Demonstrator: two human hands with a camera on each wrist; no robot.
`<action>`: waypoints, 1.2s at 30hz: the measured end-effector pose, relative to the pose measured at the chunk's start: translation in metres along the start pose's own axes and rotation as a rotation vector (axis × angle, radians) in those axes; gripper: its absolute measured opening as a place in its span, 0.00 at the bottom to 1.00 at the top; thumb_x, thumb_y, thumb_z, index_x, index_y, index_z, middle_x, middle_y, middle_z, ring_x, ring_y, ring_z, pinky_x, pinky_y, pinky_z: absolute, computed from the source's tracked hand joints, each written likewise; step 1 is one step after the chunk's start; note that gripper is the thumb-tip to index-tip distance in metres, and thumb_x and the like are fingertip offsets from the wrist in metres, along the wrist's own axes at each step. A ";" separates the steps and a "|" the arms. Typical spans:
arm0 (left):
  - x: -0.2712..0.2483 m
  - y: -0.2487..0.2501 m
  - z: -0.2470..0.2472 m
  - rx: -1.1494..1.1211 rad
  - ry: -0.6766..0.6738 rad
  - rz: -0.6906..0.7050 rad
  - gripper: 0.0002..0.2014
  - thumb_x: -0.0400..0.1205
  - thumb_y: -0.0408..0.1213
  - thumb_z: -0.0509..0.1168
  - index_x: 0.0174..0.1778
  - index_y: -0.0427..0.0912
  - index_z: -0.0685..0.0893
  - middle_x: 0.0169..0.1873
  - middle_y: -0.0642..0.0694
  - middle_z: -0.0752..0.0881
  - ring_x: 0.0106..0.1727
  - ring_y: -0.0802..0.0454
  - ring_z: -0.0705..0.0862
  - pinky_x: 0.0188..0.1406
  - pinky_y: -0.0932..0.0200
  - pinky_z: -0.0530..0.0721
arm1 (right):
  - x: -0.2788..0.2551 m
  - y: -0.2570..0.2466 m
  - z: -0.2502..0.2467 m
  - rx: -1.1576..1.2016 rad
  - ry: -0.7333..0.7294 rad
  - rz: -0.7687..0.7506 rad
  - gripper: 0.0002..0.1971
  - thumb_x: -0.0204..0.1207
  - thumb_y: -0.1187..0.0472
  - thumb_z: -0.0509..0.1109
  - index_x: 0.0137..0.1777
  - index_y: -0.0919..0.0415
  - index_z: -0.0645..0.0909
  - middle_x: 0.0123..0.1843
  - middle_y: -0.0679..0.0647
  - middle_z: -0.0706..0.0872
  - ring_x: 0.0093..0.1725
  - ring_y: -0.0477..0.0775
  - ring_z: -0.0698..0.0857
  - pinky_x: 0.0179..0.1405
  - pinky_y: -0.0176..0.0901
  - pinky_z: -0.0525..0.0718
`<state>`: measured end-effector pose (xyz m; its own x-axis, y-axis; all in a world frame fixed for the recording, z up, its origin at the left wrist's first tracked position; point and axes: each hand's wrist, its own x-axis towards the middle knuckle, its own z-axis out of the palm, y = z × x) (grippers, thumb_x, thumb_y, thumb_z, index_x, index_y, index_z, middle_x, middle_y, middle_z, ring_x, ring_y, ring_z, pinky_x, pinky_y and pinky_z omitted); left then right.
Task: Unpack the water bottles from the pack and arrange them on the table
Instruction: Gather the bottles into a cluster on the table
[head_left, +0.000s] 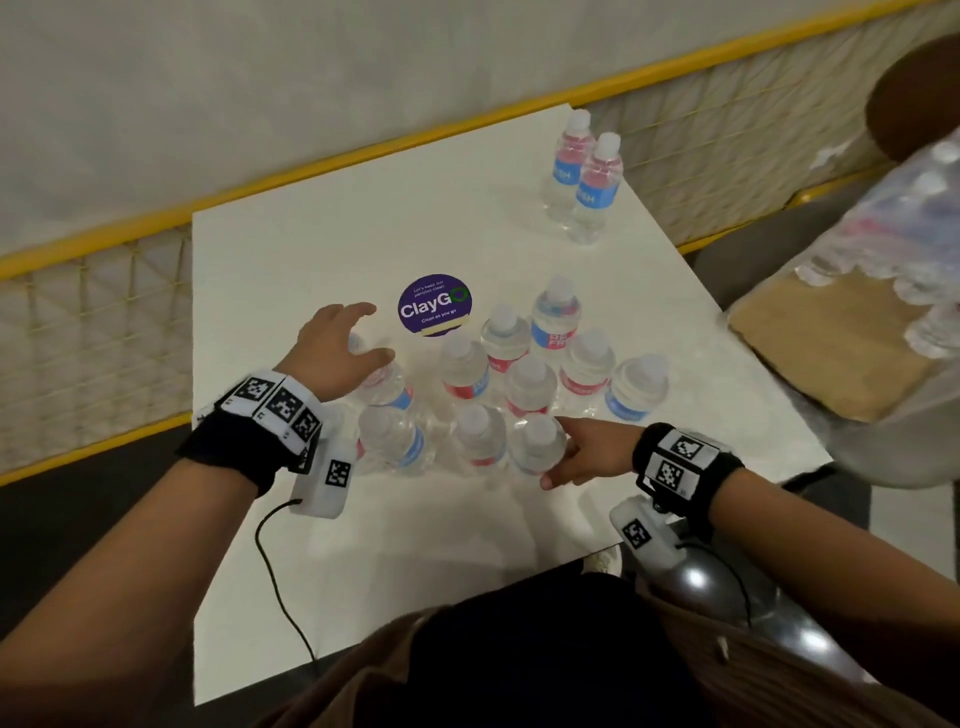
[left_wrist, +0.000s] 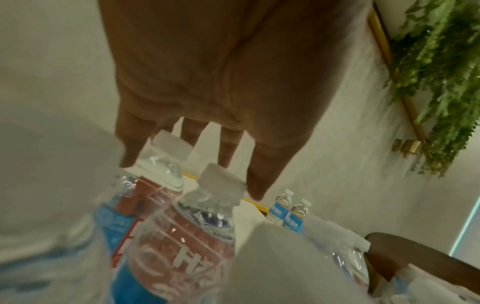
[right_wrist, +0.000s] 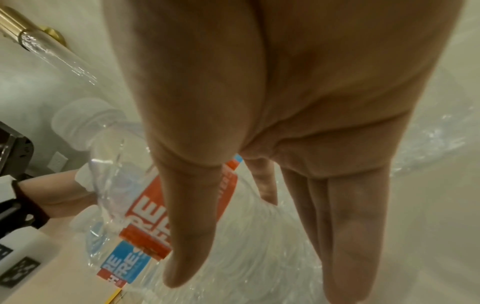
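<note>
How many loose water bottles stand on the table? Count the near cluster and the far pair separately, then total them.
Near cluster: 10
Far pair: 2
Total: 12 bottles

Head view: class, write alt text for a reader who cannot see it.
Two hands reach into a cluster of small water bottles in loose clear wrap on a white table. The left hand hovers open; the right hand touches a near bottle. Two bottles stand apart.
</note>
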<state>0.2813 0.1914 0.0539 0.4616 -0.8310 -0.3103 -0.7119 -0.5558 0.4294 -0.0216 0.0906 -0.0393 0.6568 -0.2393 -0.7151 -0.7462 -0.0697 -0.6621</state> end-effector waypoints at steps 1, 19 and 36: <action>-0.001 -0.003 -0.002 -0.086 0.027 0.012 0.30 0.80 0.46 0.67 0.78 0.50 0.66 0.78 0.42 0.65 0.80 0.45 0.62 0.78 0.50 0.62 | 0.001 -0.001 0.002 -0.017 0.005 0.001 0.39 0.65 0.53 0.81 0.74 0.47 0.65 0.59 0.63 0.86 0.59 0.62 0.86 0.54 0.47 0.87; -0.022 -0.097 0.022 -0.355 -0.369 -0.107 0.58 0.73 0.15 0.67 0.80 0.61 0.34 0.77 0.34 0.64 0.54 0.46 0.77 0.24 0.61 0.84 | 0.016 -0.047 0.042 -0.256 0.015 -0.049 0.57 0.62 0.51 0.82 0.81 0.40 0.44 0.65 0.54 0.83 0.61 0.60 0.85 0.65 0.58 0.81; -0.043 -0.088 0.095 -0.795 0.029 0.136 0.49 0.49 0.47 0.82 0.66 0.51 0.65 0.65 0.45 0.76 0.62 0.57 0.79 0.65 0.55 0.77 | 0.038 -0.060 0.064 -0.152 0.052 -0.076 0.58 0.68 0.59 0.78 0.82 0.46 0.33 0.59 0.62 0.86 0.58 0.57 0.85 0.61 0.48 0.82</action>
<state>0.2743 0.2781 -0.0514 0.4192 -0.8868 -0.1945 -0.1779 -0.2904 0.9402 0.0555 0.1477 -0.0410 0.7084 -0.2770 -0.6492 -0.7051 -0.2342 -0.6694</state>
